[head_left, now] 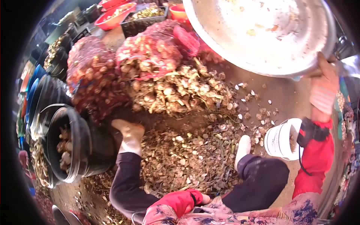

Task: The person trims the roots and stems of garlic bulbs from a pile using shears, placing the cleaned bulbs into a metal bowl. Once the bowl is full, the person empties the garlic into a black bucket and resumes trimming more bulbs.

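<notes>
My right hand [324, 80], a light striped wrap around its palm, grips the lower right rim of a large metal basin [240, 33]. The basin is raised and tilted at the upper right, with some brown scraps on its bright inside. My left hand [205, 198] rests low at my lap beside the red sleeve; its fingers are mostly hidden. Below the basin, a white bucket [275, 140] sits by my right knee. In front of my feet lies a heap of garlic bulbs [176, 90], with peelings and stem scraps [187, 161] spread between my legs.
Red mesh sacks of garlic [93, 67] [150, 52] stand behind the heap. A black bucket [80, 144] holding bulbs leans at the left. Farther back are a red basin [116, 17] and a black crate [144, 18]. Loose cloves [253, 92] dot the floor.
</notes>
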A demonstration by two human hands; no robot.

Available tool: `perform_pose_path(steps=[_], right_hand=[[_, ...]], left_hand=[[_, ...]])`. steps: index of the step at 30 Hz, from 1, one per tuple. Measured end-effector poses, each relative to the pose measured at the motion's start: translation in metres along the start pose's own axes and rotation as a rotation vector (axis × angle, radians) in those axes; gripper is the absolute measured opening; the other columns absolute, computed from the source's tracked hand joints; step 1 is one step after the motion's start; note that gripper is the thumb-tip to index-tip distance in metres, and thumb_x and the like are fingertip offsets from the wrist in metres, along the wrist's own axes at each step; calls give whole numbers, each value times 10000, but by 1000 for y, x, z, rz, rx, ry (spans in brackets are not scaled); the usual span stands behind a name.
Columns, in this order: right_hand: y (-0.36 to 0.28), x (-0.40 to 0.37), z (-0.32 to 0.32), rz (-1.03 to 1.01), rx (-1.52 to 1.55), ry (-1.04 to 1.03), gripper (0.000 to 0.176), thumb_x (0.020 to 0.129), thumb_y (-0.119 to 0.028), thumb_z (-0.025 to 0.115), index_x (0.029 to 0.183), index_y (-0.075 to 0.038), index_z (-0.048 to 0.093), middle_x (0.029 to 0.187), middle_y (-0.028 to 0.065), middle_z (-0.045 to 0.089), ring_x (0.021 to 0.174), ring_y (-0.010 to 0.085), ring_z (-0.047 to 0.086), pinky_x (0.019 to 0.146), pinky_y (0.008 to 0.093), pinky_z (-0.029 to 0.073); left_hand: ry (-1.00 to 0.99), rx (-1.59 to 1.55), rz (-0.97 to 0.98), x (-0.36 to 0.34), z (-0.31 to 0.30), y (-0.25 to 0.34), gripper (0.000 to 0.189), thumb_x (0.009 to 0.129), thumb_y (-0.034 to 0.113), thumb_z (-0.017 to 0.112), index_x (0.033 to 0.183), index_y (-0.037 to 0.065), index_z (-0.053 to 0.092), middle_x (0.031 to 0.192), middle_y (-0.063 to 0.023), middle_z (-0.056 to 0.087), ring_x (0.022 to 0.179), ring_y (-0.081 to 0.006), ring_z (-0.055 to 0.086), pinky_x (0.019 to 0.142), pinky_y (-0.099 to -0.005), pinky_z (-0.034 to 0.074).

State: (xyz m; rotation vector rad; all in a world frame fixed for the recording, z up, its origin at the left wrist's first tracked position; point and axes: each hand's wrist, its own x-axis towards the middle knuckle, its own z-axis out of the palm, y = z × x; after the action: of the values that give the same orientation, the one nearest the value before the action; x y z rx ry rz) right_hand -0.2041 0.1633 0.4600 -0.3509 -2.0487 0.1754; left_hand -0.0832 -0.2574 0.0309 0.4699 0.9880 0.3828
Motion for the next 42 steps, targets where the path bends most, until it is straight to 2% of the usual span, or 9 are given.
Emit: perform_pose_path(steps=[4, 8, 12, 25, 31, 34, 38, 39, 42], right_hand=[[77, -24, 21, 14, -15, -93, 433, 814, 64, 567, 1246, 37, 572, 1001, 141, 658, 894, 154, 629, 851, 263, 480], [157, -48, 73, 566, 865, 71, 280, 881, 25, 564, 1150, 16, 642, 1100, 114, 635, 947, 160, 611, 873, 284, 466], [230, -50, 120, 374, 179, 60, 186, 879, -39, 630, 1039, 54, 644, 990, 47, 648, 877, 116, 580, 791, 255, 465], [359, -33, 183, 839, 668, 107, 292, 880, -35, 617, 1163, 25, 576, 1077, 74, 616, 1002, 160, 571, 921, 330, 436], [368, -54, 168, 978, 842, 106, 231, 884, -51, 621, 1080, 72, 612, 1022, 77, 627, 936, 138, 577, 872, 310, 443], [377, -85, 134, 959, 782, 139, 219, 884, -63, 624, 1057, 72, 629, 1016, 86, 633, 920, 138, 575, 874, 291, 435], [377, -136, 48, 317, -27, -194, 308, 889, 21, 566, 1188, 1, 639, 1097, 72, 623, 975, 136, 569, 873, 273, 442], [372, -136, 34, 734, 430, 6, 273, 909, -13, 570, 1170, 42, 627, 1137, 90, 613, 1012, 137, 563, 914, 287, 429], [364, -135, -27, 831, 702, 123, 254, 910, -27, 591, 1140, 78, 612, 1151, 117, 605, 1040, 150, 559, 949, 308, 416]], left_hand=[[-295, -141, 69, 27, -2, 41, 381, 875, 394, 597, 1132, 118, 652, 1094, -162, 666, 952, -270, 646, 834, -417, 493], [-381, -262, 46, 28, -24, 80, 392, 868, 395, 602, 1135, 111, 648, 1096, -165, 664, 961, -275, 643, 844, -414, 490], [-319, -295, -54, 11, -74, 103, 404, 861, 396, 607, 1137, 104, 644, 1097, -168, 663, 970, -279, 640, 853, -410, 486], [-209, -326, -4, 9, -103, 246, 443, 838, 400, 622, 1147, 82, 632, 1102, -179, 658, 1000, -294, 632, 885, -397, 474], [59, 277, -209, 49, -124, 289, 449, 835, 409, 623, 1128, 68, 629, 1075, -188, 661, 1004, -312, 632, 874, -415, 483], [1003, 642, 236, 84, -144, 321, 366, 754, 254, 670, 1095, 126, 633, 1081, -140, 621, 997, -342, 591, 868, -449, 470], [536, 1132, -4, 119, -168, 363, 729, 763, 378, 687, 1424, 260, 401, 1557, -174, 177, 1430, -428, 131, 1117, -636, 81], [545, 1068, 34, 120, -169, 350, 740, 759, 425, 678, 1426, 279, 392, 1551, -169, 194, 1424, -436, 143, 1108, -650, 85], [616, 1017, 182, 120, -164, 282, 737, 776, 490, 642, 1432, 296, 370, 1487, -162, 320, 1379, -441, 240, 1055, -641, 262]])
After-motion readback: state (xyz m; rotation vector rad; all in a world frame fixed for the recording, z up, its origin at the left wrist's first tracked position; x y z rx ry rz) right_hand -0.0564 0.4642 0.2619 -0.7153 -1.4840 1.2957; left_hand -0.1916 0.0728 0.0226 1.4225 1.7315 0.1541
